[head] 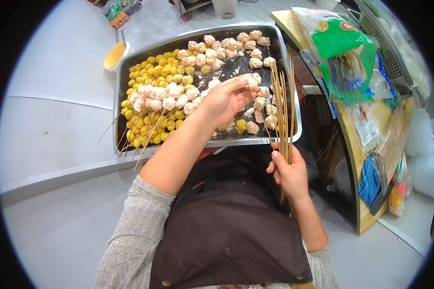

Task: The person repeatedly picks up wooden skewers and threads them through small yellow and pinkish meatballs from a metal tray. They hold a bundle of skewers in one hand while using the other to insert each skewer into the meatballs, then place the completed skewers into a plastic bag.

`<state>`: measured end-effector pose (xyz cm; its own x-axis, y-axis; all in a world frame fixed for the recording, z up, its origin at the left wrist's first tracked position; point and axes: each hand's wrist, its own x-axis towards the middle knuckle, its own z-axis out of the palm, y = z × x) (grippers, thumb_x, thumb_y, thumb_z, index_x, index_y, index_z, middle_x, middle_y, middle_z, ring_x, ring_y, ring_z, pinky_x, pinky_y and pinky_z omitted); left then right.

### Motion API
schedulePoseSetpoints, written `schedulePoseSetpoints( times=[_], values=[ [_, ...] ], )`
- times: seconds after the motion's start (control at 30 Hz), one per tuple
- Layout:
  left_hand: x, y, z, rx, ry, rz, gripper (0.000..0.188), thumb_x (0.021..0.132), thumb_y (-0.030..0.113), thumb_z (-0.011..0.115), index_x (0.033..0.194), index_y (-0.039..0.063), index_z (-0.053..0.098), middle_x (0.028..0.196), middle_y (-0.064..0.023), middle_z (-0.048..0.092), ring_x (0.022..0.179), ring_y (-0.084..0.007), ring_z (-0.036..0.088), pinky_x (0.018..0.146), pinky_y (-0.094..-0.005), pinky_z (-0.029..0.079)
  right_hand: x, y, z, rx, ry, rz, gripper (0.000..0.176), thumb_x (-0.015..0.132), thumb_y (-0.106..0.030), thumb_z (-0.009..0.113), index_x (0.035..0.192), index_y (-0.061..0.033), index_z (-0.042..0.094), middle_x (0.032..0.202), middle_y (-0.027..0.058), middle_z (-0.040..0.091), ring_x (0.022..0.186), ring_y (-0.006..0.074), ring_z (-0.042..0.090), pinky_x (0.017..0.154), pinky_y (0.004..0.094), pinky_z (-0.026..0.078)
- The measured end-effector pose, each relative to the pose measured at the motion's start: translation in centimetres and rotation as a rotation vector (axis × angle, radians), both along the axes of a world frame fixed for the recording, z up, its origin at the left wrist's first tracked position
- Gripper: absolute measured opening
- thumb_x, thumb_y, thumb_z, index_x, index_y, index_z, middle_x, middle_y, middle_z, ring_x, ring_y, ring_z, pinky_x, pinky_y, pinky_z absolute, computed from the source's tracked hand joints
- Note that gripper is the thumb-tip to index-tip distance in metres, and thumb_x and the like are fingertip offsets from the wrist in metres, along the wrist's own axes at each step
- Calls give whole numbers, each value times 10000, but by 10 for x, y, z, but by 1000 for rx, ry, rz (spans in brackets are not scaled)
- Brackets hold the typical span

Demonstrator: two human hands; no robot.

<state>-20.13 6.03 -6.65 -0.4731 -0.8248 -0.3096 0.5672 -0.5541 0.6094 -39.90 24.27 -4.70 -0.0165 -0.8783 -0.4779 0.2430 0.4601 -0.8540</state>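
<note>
A large metal tray (pixel 209 145) holds many yellow balls (pixel 148 128) on its left and pale pinkish-white balls (pixel 210 54) along the back, middle and right. My left hand (pixel 231 95) reaches over the middle of the tray, its fingers on a pale ball (pixel 251 79). A thin wooden skewer (pixel 262 115) runs from that ball down to my right hand. At the tray's near right corner, my right hand (pixel 289 168) grips a bundle of wooden skewers (pixel 283 119), mostly pointing up over the tray. Skewers with pale balls threaded on them (pixel 157 97) lie across the yellow balls at the left.
A wooden table (pixel 350 144) on the right bears a green and clear plastic bag (pixel 347 57), more skewers (pixel 394 137), a blue cloth (pixel 368 180) and a grey plastic basket (pixel 379 47). A white bucket (pixel 116 56) stands behind the tray's left corner. A white wall panel is at the left.
</note>
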Motion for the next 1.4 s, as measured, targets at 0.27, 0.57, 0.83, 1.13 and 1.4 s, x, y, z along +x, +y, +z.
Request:
schedulePoseSetpoints(
  times=[0.27,0.57,0.83,1.13,1.4],
  values=[
    [10,6,1,-80,-15,-25,251,1034,186,583,1193,-5,623,1159,-140,690,1104,-241,679,991,-367,558,3,0,9,1,16,13,203,1030,-121,576,1207,-24,597,696,41,611,449,49,447,423,194,353],
    [-26,39,8,-244,-382,-169,389,990,293,676,1231,-10,639,1145,-98,685,1062,-200,674,933,-364,557,0,-24,6,-66,-34,-81,211,1032,-126,578,1216,-24,596,682,31,600,450,42,432,414,187,331],
    [-43,14,-18,-1189,-1610,-160,329,875,337,701,1026,48,664,991,-158,714,972,-382,666,855,-462,537,-16,-14,-1,-52,23,-144,217,1035,-136,578,1220,-23,582,679,31,596,443,46,430,414,187,341],
    [-16,4,3,6,-30,5,166,1028,121,558,1132,-3,599,1108,-125,665,1116,-281,672,980,-401,564,-11,8,1,-16,65,-21,190,1037,-140,572,1203,-51,599,664,21,592,440,46,426,416,190,331],
    [-12,16,7,-15,6,49,154,1038,142,545,1002,13,622,1044,-120,667,1129,-301,666,1010,-431,548,-3,5,5,-6,27,-5,190,1034,-131,575,1204,-49,597,663,18,590,441,41,415,412,189,314]
  ],
)
